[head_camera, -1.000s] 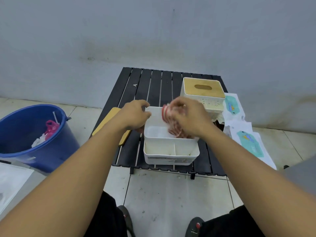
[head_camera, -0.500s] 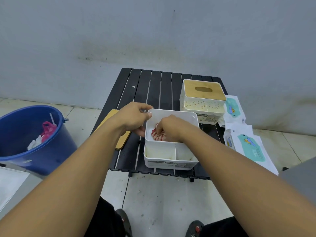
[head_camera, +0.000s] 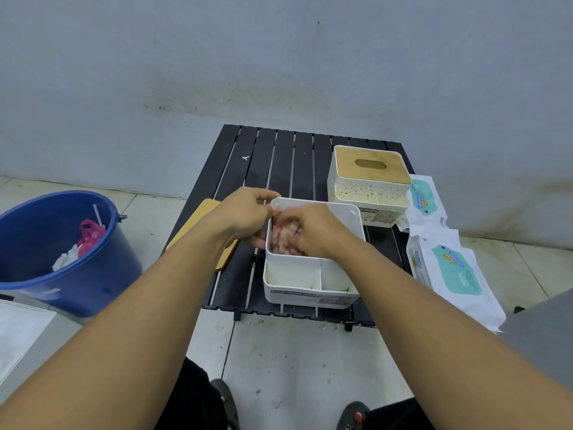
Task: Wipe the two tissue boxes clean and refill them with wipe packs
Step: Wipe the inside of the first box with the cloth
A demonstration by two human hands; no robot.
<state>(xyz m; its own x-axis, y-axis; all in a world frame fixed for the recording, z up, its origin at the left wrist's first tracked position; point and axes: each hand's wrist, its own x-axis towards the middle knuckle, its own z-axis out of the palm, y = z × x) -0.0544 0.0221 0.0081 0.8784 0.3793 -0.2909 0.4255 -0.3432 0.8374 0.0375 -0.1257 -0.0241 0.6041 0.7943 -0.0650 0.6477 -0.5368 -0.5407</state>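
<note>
Head cam: L hand [head_camera: 245, 212] grips left rim of open tissue box [head_camera: 310, 276], at table's [head_camera: 279, 162] 5 o'clock. R hand [head_camera: 313, 232] inside box, fingers curled on pink cloth [head_camera: 282, 242]. Lidded box [head_camera: 369, 193] at 2 o'clock; wipe packs [head_camera: 455, 274] on floor [head_camera: 310, 367], 3 o'clock.

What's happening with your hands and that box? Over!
Left hand grips open box rim. Right hand holds pink cloth inside it. Lidded box behind, nothing blocking.
</note>
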